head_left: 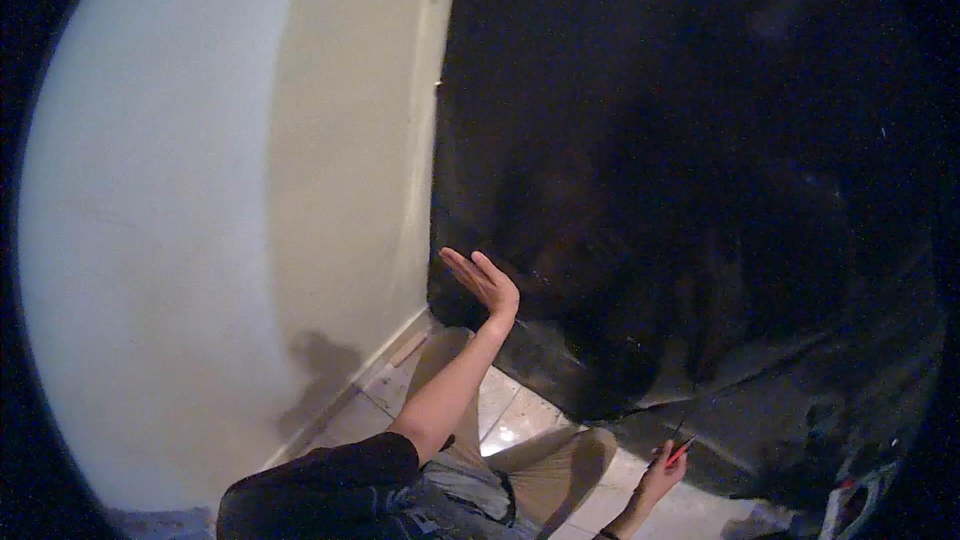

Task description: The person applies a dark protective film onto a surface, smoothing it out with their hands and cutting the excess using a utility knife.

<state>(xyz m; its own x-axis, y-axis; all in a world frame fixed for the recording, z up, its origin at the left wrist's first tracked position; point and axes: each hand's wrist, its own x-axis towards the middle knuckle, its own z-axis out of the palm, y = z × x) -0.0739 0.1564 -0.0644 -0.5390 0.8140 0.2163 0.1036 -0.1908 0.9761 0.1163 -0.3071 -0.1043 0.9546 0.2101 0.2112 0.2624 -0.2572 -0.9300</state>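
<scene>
My left hand (485,280) is raised with its fingers stretched out, palm toward the left edge of a large black sheet (640,160). It appears to be touching or just in front of the sheet; I cannot tell which. Lower down on the right, my right hand (657,475) grips a slim red-handled tool (680,452) with a thin dark tip pointing up toward the sheet. The tool's exact kind is too small to make out. The black sheet looks like plastic, hanging upright, with its creased lower part spreading over the floor.
A pale wall (340,160) with a baseboard (325,410) runs along the left. Light tiles (515,415) cover the floor around my bent knees. A short wood-coloured piece (408,348) lies by the baseboard. At the lower right sits a partly visible white-and-red object (845,505).
</scene>
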